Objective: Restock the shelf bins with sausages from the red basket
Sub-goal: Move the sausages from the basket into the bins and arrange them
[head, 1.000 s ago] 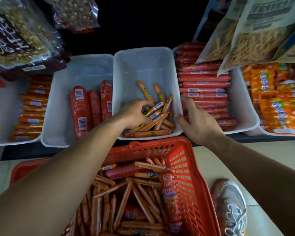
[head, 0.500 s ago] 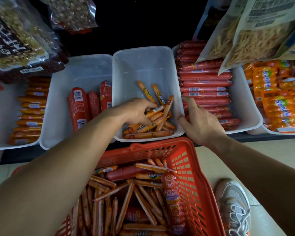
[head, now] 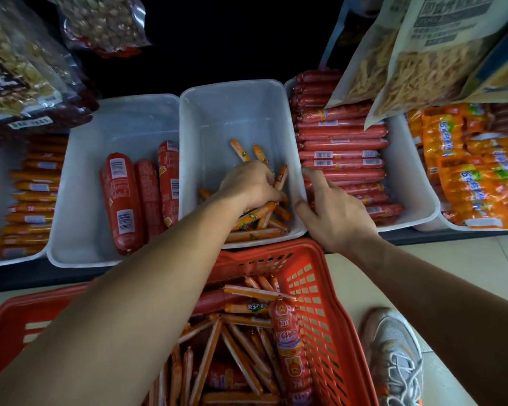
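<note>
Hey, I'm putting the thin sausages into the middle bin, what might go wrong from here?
1. The thin sausages lie criss-crossed against the middle bin's front wall; more added by the left hand may slide over into the red basket.
2. The right hand presses that bin's rim near the shelf edge, which might tip it forward.

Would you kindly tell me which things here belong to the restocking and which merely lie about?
Job: red plastic basket, thin orange sausages, middle white plastic bin, left hand, right hand.
Lying about: hanging snack bags, grey trainer, orange packets.
</note>
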The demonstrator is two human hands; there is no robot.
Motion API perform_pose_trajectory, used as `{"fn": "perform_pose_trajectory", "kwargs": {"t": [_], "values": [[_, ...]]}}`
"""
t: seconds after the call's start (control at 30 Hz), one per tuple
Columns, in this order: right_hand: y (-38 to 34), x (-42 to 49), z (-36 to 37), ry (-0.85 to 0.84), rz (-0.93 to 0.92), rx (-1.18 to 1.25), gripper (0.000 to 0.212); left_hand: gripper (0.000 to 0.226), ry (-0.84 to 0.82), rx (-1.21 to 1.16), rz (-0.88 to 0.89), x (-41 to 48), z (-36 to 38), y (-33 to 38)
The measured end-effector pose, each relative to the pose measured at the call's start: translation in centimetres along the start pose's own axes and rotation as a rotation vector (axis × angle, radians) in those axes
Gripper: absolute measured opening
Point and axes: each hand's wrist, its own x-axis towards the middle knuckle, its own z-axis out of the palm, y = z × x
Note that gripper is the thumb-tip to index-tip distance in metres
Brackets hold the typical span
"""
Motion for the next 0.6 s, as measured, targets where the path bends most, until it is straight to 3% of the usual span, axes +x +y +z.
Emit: {"fn": "perform_pose_trajectory", "kwargs": {"t": [0.17, 0.23, 0.4, 0.53, 0.6], "values": [[0.0, -0.1, -0.2, -0.004, -0.006, 0.012, 0.053, 0.014, 0.072, -0.590, 0.054, -0.8, -2.6, -1.3], [0.0, -0.1, -0.1, -0.004, -0.011, 0.018, 0.053, 0.017, 0.108, -0.667, 0.109, -1.4, -4.0, -1.7], [-0.1, -0.1, -0.2, -0.005, -0.015, 0.019, 0.052, 0.021, 0.125, -0.607, 0.147, -2.9, -6.3, -1.6], [-0.2, -0.2, -0.2, -0.016, -0.015, 0.015, 0.052, 0.024, -0.112, -0.181, 0.141, -3.1, -5.7, -2.2], [-0.1, -0.1, -0.2, -0.018, -0.007, 0.001, 0.053, 0.035, -0.213, -0.290, 0.115, -3.5, -5.0, -1.9]]}}
